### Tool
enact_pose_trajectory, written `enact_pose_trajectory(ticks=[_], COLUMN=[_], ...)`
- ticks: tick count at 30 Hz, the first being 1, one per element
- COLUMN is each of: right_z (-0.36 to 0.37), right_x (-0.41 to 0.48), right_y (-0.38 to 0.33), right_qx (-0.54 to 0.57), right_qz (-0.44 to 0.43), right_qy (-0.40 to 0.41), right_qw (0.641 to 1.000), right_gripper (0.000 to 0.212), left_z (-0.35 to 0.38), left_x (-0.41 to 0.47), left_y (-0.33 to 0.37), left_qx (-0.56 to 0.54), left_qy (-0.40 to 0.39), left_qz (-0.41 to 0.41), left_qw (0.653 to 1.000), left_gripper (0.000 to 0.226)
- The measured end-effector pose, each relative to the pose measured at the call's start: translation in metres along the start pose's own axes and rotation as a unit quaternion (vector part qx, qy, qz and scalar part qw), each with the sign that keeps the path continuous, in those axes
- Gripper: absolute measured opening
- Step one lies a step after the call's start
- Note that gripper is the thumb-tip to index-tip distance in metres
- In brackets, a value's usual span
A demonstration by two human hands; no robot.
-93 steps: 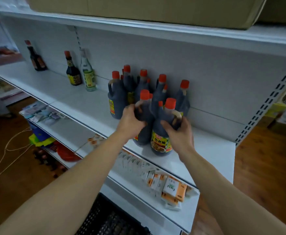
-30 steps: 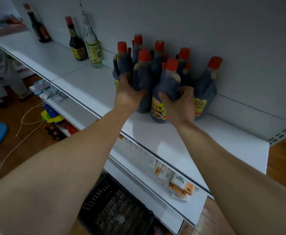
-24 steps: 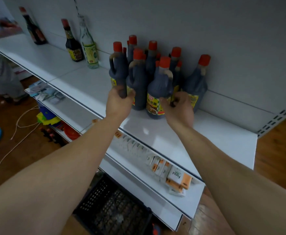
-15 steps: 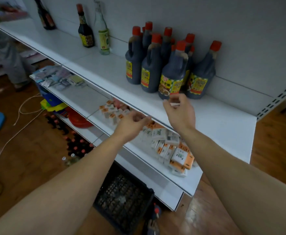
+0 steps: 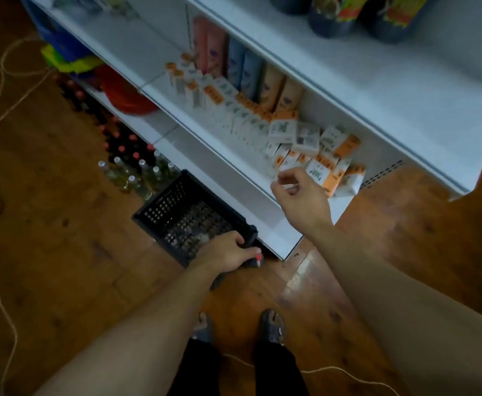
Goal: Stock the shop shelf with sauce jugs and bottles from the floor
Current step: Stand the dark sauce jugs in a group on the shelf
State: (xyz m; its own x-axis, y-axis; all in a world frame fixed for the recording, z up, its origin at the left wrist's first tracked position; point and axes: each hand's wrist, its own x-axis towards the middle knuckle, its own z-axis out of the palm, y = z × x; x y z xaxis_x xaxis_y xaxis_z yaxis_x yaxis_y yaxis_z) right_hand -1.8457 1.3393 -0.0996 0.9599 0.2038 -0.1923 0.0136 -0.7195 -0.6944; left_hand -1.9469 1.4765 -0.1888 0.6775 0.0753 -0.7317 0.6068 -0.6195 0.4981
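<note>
**Left hand on a jug beside the crate**

The left hand (image 5: 228, 251) curls round a dark, red-capped sauce jug (image 5: 252, 262) low by the floor, just beside the black crate (image 5: 177, 215). The right hand (image 5: 300, 195) hangs loosely curled, holding nothing, before the boxes (image 5: 291, 132) on a lower shelf (image 5: 242, 172)

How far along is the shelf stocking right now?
Done: several jugs stand on the upper shelf. In hand: the left hand grips a red-capped bottle beside the black crate; the right hand holds nothing. Left: rows of dark bottles and clear bottles wait on the floor.
</note>
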Motion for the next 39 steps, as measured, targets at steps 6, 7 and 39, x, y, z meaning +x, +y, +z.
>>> enact_pose_trajectory(ticks=[6, 7, 39], right_z=[0.065, 0.078, 0.34], right_x=[-0.001, 0.001, 0.121], right_y=[0.13, 0.154, 0.482], right_qx=[-0.061, -0.065, -0.079], right_qz=[0.078, 0.085, 0.072], right_qy=[-0.082, -0.098, -0.195], right_qw=[0.992, 0.989, 0.975], right_gripper=[0.018, 0.017, 0.012], left_z=[0.109, 0.129, 0.368], left_x=[0.063, 0.078, 0.37], left_y=[-0.048, -0.057, -0.153], left_qx=[-0.034, -0.042, -0.157], left_qy=[-0.037, -0.038, 0.201], left_qz=[-0.082, -0.093, -0.059], left_qw=[0.995, 0.994, 0.965], left_gripper=[0.088, 0.086, 0.014])
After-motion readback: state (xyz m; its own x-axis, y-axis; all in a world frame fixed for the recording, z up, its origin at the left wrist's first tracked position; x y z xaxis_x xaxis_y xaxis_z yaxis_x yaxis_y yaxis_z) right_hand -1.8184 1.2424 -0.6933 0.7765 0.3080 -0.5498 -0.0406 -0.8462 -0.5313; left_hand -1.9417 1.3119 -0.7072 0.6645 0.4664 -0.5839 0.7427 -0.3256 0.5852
